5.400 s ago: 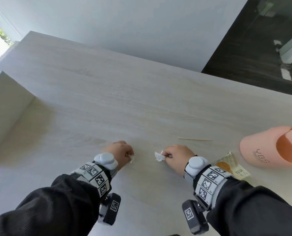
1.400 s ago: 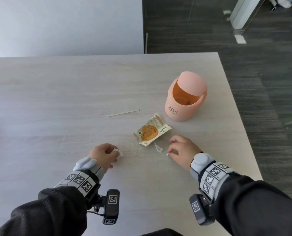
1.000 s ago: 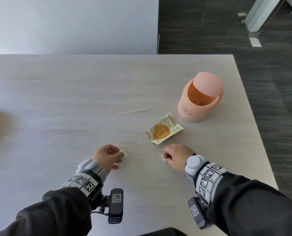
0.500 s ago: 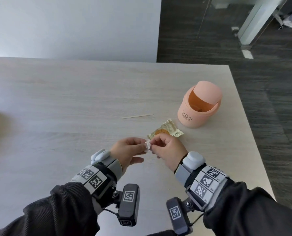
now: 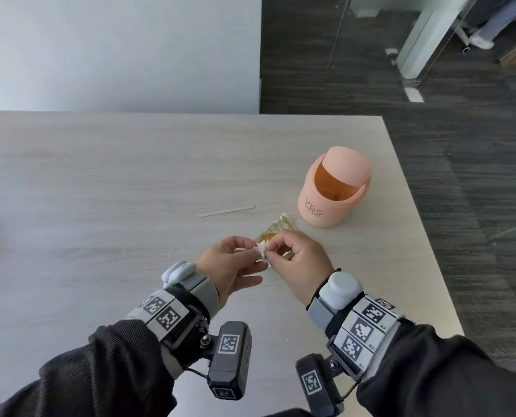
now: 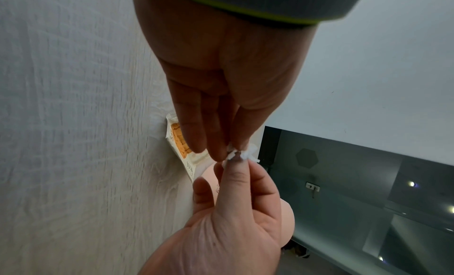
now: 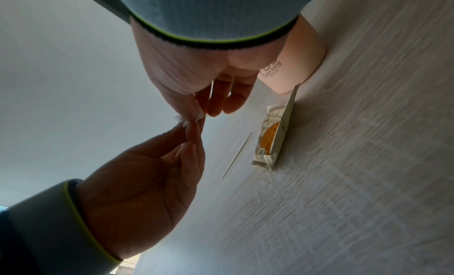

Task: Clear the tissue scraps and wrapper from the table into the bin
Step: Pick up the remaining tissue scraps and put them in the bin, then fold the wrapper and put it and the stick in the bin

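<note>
Above the table's near middle, my left hand (image 5: pixel 255 251) and right hand (image 5: pixel 271 251) meet fingertip to fingertip. Both pinch a small wad of white tissue scraps (image 5: pixel 262 247) between thumb and fingers. In the left wrist view the tissue scraps (image 6: pixel 248 153) stick out between the two sets of fingertips. The right wrist view shows them (image 7: pixel 180 119) at my right thumb. The yellow-and-white snack wrapper (image 5: pixel 279 227) lies flat on the table just beyond my hands, half hidden by them. The pink swing-lid bin (image 5: pixel 332 188) stands upright at the far right, lid tilted open.
A thin wooden stick (image 5: pixel 226 211) lies on the pale wood table (image 5: pixel 100 191), left of the bin. The table's right edge (image 5: pixel 425 236) runs close behind the bin, with dark floor beyond. A white wall backs the far side.
Both hands have lifted off the table with their scraps and come together in the air. Over the last half second they have stayed joined at the fingertips.
</note>
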